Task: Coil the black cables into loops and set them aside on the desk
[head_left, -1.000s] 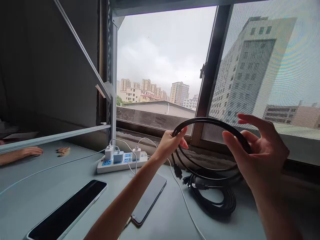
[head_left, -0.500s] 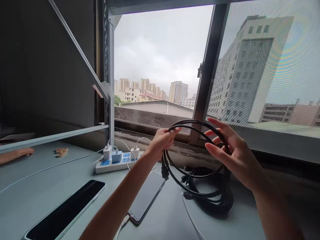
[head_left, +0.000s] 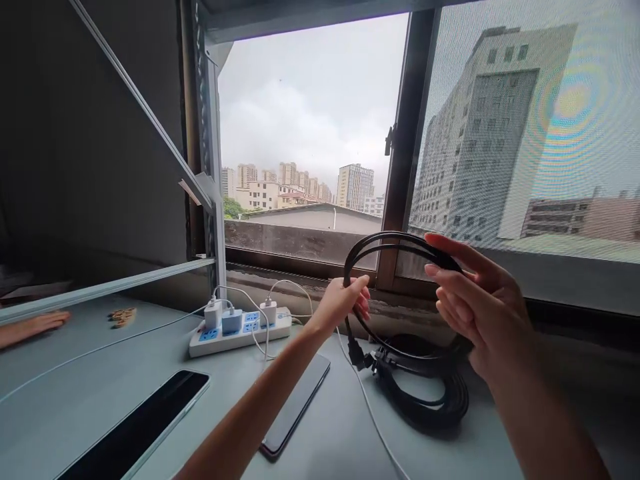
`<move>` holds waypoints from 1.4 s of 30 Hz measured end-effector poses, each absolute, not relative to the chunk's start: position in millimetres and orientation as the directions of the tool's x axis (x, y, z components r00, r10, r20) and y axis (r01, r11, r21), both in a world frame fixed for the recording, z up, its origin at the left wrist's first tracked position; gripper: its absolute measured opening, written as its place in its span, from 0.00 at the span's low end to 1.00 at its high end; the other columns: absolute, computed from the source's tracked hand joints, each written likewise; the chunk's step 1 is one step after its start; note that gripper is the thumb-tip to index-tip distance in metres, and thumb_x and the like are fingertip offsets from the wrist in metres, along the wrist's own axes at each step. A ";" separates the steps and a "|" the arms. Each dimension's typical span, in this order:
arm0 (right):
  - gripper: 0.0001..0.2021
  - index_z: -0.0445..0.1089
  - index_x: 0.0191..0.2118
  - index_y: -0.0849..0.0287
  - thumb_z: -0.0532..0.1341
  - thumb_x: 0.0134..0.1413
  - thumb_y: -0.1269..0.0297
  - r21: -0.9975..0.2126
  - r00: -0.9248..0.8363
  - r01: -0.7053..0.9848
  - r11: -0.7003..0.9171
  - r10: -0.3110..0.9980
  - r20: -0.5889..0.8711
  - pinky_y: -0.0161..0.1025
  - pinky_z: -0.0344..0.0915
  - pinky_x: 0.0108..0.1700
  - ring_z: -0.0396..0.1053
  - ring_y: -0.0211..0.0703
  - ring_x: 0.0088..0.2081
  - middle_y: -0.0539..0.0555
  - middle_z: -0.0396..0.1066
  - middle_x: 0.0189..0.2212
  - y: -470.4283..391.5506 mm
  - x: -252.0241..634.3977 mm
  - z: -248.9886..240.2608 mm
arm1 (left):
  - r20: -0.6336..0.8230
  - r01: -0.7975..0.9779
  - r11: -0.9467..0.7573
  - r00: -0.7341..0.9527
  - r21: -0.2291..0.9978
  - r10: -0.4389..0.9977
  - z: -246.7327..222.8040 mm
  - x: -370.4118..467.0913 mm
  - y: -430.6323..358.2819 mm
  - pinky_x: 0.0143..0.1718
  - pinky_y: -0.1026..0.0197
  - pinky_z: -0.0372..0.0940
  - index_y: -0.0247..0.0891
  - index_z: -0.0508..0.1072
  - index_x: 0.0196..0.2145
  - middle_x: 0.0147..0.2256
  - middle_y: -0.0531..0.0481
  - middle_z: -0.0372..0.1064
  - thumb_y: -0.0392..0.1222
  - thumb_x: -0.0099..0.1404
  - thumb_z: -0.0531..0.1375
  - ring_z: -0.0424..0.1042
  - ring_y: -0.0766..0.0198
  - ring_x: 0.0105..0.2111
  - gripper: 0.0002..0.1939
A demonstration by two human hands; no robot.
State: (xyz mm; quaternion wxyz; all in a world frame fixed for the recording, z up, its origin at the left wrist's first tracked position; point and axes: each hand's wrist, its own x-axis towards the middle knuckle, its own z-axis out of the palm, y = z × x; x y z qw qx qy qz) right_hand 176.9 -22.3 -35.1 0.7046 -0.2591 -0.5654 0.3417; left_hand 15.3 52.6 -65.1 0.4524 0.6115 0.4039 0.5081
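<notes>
A black cable [head_left: 390, 237], bent into loops, is held up in front of the window. My left hand [head_left: 345, 300] pinches the left side of the loops between thumb and fingers. On the right side, my right hand [head_left: 480, 300] is closed around the cable, its index finger along the upper bend. One dark connector [head_left: 357, 353] dangles beneath my left hand. Under the raised loops a second black cable [head_left: 450, 413] lies coiled on the table, partly covered in view by the held one.
A white power strip [head_left: 200, 347] with several chargers stands near the wall. A phone [head_left: 300, 407] lies under my left forearm, another phone [head_left: 140, 420] farther left. Another person's hand [head_left: 45, 323] rests at the left edge, near small brown pieces [head_left: 122, 317]. A white cord [head_left: 370, 403] crosses the table.
My right hand's spread fingers have closed on the cable. Both hands and the held loops sit a little farther right in view, and the connector hangs farther right too.
</notes>
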 end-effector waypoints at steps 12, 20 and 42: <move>0.06 0.72 0.34 0.49 0.65 0.51 0.68 -0.470 0.129 -0.232 0.851 0.506 0.853 0.29 0.38 0.11 0.41 0.25 0.07 0.38 0.49 0.07 -38.1 165.7 -44.6 | 0.019 0.026 -0.051 0.684 0.998 0.729 -83.0 33.3 36.4 0.43 0.55 0.64 0.36 0.75 0.38 0.29 0.45 0.73 0.65 0.63 0.51 0.73 0.56 0.34 0.28; 0.18 0.65 0.52 0.43 0.61 0.55 0.62 -0.503 0.255 -0.368 0.782 0.605 0.754 0.31 0.37 0.10 0.41 0.28 0.08 0.39 0.52 0.11 -28.1 169.3 -34.1 | 0.405 -0.387 -0.253 0.385 0.887 0.829 -71.2 34.0 35.3 0.38 0.60 0.66 0.35 0.67 0.38 0.32 0.45 0.73 0.55 0.60 0.62 0.75 0.55 0.36 0.20; 0.27 0.55 0.60 0.46 0.61 0.55 0.60 -0.438 0.374 0.164 0.884 0.355 0.857 0.31 0.57 0.15 0.57 0.27 0.15 0.50 0.69 0.35 -3.8 155.7 -50.0 | 0.606 -0.202 -0.600 -0.041 0.774 0.795 -40.1 10.9 21.3 0.25 0.66 0.64 0.36 0.63 0.41 0.15 0.63 0.51 0.37 0.68 0.46 0.72 0.64 0.17 0.08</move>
